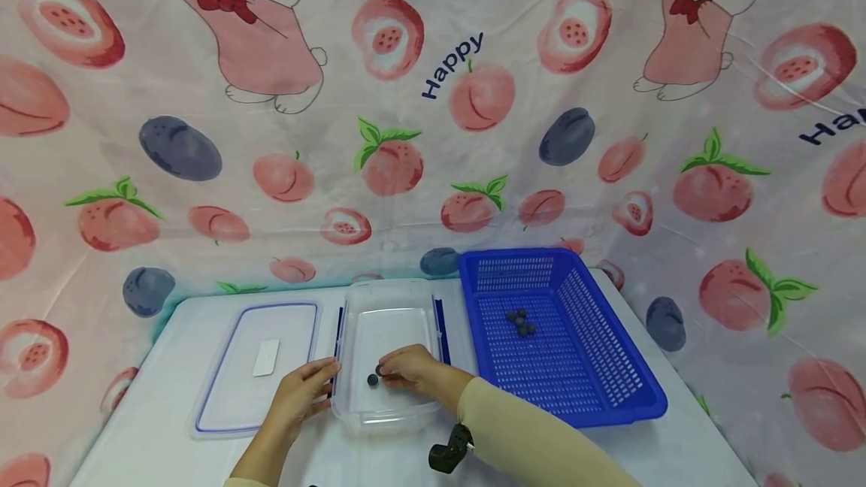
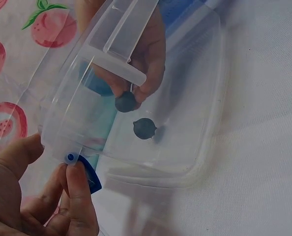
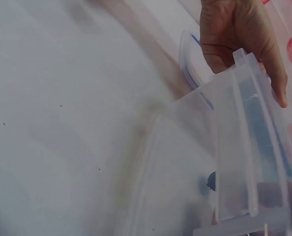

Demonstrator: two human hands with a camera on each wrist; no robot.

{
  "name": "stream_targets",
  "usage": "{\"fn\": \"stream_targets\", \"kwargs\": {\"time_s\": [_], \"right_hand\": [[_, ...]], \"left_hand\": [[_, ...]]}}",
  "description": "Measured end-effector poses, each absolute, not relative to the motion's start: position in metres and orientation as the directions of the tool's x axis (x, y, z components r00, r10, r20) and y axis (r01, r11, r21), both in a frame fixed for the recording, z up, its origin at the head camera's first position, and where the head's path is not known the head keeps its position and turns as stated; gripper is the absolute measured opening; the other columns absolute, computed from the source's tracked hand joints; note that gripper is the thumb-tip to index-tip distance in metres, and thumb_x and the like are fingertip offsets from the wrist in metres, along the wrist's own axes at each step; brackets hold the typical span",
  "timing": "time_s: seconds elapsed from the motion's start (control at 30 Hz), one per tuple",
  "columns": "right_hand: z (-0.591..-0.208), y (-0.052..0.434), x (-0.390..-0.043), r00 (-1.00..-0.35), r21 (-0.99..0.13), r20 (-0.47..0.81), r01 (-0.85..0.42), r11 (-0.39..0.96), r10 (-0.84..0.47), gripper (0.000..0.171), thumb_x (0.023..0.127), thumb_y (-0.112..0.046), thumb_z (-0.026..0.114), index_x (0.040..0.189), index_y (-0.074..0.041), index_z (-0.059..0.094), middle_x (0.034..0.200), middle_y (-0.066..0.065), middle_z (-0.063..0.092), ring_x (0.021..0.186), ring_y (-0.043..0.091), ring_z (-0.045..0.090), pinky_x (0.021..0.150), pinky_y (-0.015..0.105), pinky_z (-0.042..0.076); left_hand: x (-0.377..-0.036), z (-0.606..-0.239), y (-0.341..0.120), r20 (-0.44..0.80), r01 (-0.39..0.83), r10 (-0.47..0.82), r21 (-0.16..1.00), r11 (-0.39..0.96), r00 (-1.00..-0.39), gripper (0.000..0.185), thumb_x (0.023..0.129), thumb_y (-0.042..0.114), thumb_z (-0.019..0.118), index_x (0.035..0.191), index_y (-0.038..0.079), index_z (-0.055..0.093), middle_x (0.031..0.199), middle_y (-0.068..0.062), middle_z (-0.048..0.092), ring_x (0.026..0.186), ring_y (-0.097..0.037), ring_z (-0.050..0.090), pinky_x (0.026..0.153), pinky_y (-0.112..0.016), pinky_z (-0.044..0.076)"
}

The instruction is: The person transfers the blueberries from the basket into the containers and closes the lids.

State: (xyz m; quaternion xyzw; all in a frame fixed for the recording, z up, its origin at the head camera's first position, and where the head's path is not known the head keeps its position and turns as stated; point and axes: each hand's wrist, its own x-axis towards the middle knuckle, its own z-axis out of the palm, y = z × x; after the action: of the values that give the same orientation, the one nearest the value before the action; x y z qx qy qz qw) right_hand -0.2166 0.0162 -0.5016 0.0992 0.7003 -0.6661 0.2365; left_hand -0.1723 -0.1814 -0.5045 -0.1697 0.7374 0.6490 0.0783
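My right sleeve [image 1: 541, 431] crosses the near part of the desk [image 1: 379, 464], close in view to the basket's near edge. My left hand [image 1: 298, 389] grips the left edge of the clear box [image 1: 389, 329], thumb and fingers at the rim beside a blue clip [image 2: 90, 177]. My right hand [image 1: 413, 368] is inside the box, fingertips pinching a dark ball [image 2: 125, 102]. A loose ball [image 1: 373, 379] lies on the box floor just beside it; whether the held one touches the floor, I cannot tell.

Possible faults: an off-centre squeeze could shoot the small round ball out of my fingertips. A brush of the fingers could set the loose ball rolling. Uneven pressure from my left hand could tilt or drag the light box.

Left of the box, apart from it, lies the lid [image 1: 294, 333], a white rectangle [image 1: 266, 358] within its outline. To the right stands the blue basket [image 1: 609, 415], a cluster of balls [image 1: 521, 330] on its floor; a bump from my sleeve could scatter them. Behind everything hangs a printed cloth [image 1: 325, 134]
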Motion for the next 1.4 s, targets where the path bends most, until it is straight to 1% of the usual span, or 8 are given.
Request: {"fn": "stream_targets", "kwargs": {"time_s": [0.23, 0.43, 0.67, 0.87, 1.0, 1.03, 1.2, 1.4], "right_hand": [[-0.503, 0.013, -0.216, -0.888, -0.892, -0.446, 0.430, 0.137, -0.115, 0.020, 0.082, 0.011, 0.064, 0.101, 0.012, 0.069, 0.089, 0.014, 0.070, 0.068, 0.013, 0.061, 0.068, 0.025, 0.059], [-0.503, 0.010, -0.215, -0.888, -0.881, -0.455, 0.437, 0.180, -0.072, 0.017, 0.082, 0.012, 0.065, 0.099, 0.011, 0.069, 0.086, 0.014, 0.070, 0.066, 0.012, 0.061, 0.069, 0.026, 0.059], [-0.509, 0.008, -0.215, -0.882, -0.869, -0.469, 0.449, 0.209, -0.054, 0.016, 0.082, 0.012, 0.065, 0.097, 0.010, 0.070, 0.082, 0.013, 0.070, 0.063, 0.013, 0.063, 0.067, 0.029, 0.060], [-0.518, 0.010, -0.220, -0.883, -0.872, -0.463, 0.439, 0.216, -0.077, 0.014, 0.080, 0.011, 0.068, 0.093, 0.008, 0.071, 0.082, 0.016, 0.070, 0.063, 0.017, 0.067, 0.065, 0.029, 0.060], [-0.517, 0.010, -0.218, -0.886, -0.873, -0.457, 0.430, 0.229, -0.080, 0.012, 0.079, 0.010, 0.068, 0.091, 0.008, 0.071, 0.078, 0.013, 0.069, 0.059, 0.014, 0.064, 0.061, 0.027, 0.060], [-0.513, 0.010, -0.216, -0.884, -0.868, -0.462, 0.435, 0.240, -0.069, 0.014, 0.080, 0.010, 0.067, 0.093, 0.008, 0.071, 0.079, 0.013, 0.070, 0.060, 0.014, 0.064, 0.063, 0.028, 0.060], [-0.506, 0.008, -0.212, -0.884, -0.865, -0.464, 0.441, 0.239, -0.049, 0.012, 0.082, 0.007, 0.067, 0.094, 0.009, 0.070, 0.076, 0.009, 0.066, 0.057, 0.011, 0.059, 0.062, 0.026, 0.060], [-0.506, 0.007, -0.214, -0.874, -0.858, -0.486, 0.473, 0.202, -0.017, 0.013, 0.085, 0.004, 0.065, 0.097, 0.007, 0.069, 0.079, 0.012, 0.066, 0.059, 0.011, 0.061, 0.065, 0.026, 0.060]], "left_hand": [[-0.173, -0.506, -0.182, -0.340, -0.357, -0.152, 0.929, 0.100, -0.928, 0.051, 0.093, 0.032, 0.069, 0.130, -0.002, 0.059, 0.108, -0.008, 0.064, 0.087, -0.016, 0.060, 0.071, -0.029, 0.058], [-0.172, -0.505, -0.182, -0.341, -0.356, -0.152, 0.930, 0.090, -0.928, 0.050, 0.093, 0.030, 0.069, 0.130, -0.002, 0.059, 0.106, -0.007, 0.065, 0.086, -0.016, 0.059, 0.071, -0.028, 0.058], [-0.171, -0.505, -0.181, -0.336, -0.352, -0.147, 0.931, 0.099, -0.930, 0.050, 0.093, 0.032, 0.069, 0.129, -0.002, 0.060, 0.110, -0.009, 0.064, 0.090, -0.018, 0.060, 0.073, -0.029, 0.058], [-0.172, -0.506, -0.181, -0.337, -0.354, -0.151, 0.930, 0.102, -0.929, 0.050, 0.093, 0.031, 0.068, 0.130, -0.002, 0.060, 0.108, -0.009, 0.064, 0.088, -0.017, 0.059, 0.072, -0.028, 0.058], [-0.172, -0.505, -0.180, -0.337, -0.354, -0.152, 0.929, 0.108, -0.929, 0.051, 0.093, 0.032, 0.068, 0.131, -0.002, 0.059, 0.110, -0.011, 0.064, 0.089, -0.017, 0.060, 0.072, -0.029, 0.058], [-0.172, -0.505, -0.180, -0.336, -0.354, -0.152, 0.929, 0.110, -0.929, 0.052, 0.093, 0.032, 0.068, 0.131, -0.002, 0.059, 0.111, -0.011, 0.064, 0.089, -0.017, 0.060, 0.072, -0.029, 0.058], [-0.171, -0.504, -0.180, -0.333, -0.351, -0.151, 0.930, 0.112, -0.931, 0.052, 0.093, 0.032, 0.068, 0.131, -0.002, 0.059, 0.111, -0.011, 0.064, 0.089, -0.017, 0.059, 0.072, -0.029, 0.058], [-0.171, -0.503, -0.180, -0.337, -0.355, -0.156, 0.929, 0.104, -0.928, 0.051, 0.093, 0.030, 0.068, 0.131, -0.003, 0.058, 0.107, -0.012, 0.064, 0.086, -0.016, 0.059, 0.071, -0.028, 0.057]]}}
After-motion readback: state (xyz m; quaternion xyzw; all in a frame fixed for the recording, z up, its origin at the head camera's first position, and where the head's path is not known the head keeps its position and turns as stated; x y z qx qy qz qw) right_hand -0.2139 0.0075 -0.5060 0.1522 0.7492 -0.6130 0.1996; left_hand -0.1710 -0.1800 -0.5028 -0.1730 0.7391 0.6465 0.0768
